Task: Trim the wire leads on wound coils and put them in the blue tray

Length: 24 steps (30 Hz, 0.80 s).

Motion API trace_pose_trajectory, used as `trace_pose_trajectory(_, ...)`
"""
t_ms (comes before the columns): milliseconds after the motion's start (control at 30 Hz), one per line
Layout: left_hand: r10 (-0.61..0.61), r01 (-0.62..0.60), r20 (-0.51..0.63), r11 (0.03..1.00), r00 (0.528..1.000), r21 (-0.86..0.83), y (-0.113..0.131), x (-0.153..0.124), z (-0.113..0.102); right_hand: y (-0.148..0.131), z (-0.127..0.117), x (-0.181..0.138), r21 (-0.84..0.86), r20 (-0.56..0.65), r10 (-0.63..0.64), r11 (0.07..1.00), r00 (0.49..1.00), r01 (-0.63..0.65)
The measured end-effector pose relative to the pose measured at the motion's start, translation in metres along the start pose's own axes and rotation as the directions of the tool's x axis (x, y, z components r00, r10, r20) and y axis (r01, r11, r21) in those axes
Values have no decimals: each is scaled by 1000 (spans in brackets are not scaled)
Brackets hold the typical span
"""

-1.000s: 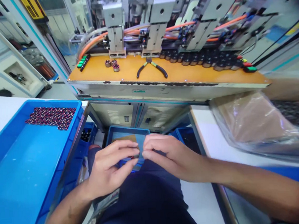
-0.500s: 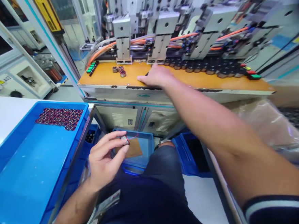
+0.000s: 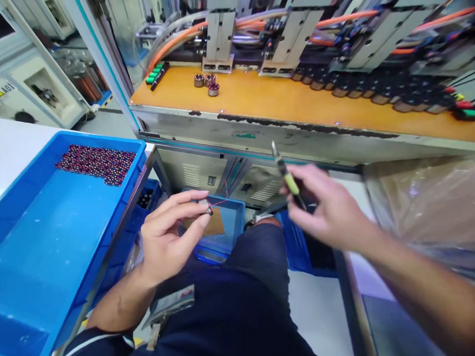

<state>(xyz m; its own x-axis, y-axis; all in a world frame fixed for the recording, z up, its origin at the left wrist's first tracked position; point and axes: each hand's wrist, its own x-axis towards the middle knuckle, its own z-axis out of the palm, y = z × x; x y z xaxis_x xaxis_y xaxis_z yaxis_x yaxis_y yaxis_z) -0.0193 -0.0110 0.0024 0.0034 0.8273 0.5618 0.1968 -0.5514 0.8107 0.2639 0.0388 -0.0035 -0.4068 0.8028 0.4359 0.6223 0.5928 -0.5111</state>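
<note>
My left hand [image 3: 172, 237] is closed in a pinch on a small, round metal motor part [image 3: 206, 206]. Thin red wire trails from this part up and to the right. On the other side, my right hand [image 3: 324, 204] grips small pliers [image 3: 288, 177] with yellow-green and black handles. Their slim metal tip points up and away from me; blur hides the exact shape of the jaws. The two hands are apart, above my lap and in front of the orange-topped bench [image 3: 252, 95].
A blue tray [image 3: 42, 240] at left holds rows of small dark red parts [image 3: 96, 163]. Three small coil parts [image 3: 213, 89] and green-black pieces [image 3: 157, 75] stand on the bench, with dark cylinders [image 3: 361, 85] at right. Plastic-covered cardboard [image 3: 438, 196] lies at right.
My right hand has come back from the bench top toward me and now carries the pliers. My left hand keeps its pinch on the motor part. The view has tilted downward.
</note>
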Motion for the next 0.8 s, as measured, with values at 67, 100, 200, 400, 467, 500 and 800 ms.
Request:
trace_pose_trajectory(67,1,-1,7,1000,1000,25,0,1,0,-32,11,-31,323,128,71,940,989,-110)
trace_pose_trajectory(100,1,-2,9,999,1000,37,0,1,1,-46,15,-43,455,181,83,876,980,-159)
trace_pose_trajectory(200,-7,6,15,998,1000,56,0,2,3,-74,25,-62,725,288,64,638,956,-261)
trace_pose_trajectory(400,5,-6,32,999,999,47,2,0,8,-74,33,-61,839,360,-28,445,932,-311)
trace_pose_trajectory(467,1,-2,41,999,999,41,2,-2,7,-72,34,-58,835,373,-27,447,928,-322)
trace_pose_trajectory(500,-2,1,45,999,999,38,2,-2,7,-71,35,-57,833,377,-25,448,926,-326)
trace_pose_trajectory(800,-3,-1,66,998,998,55,3,-3,4,-76,36,-52,867,367,-2,363,930,-341)
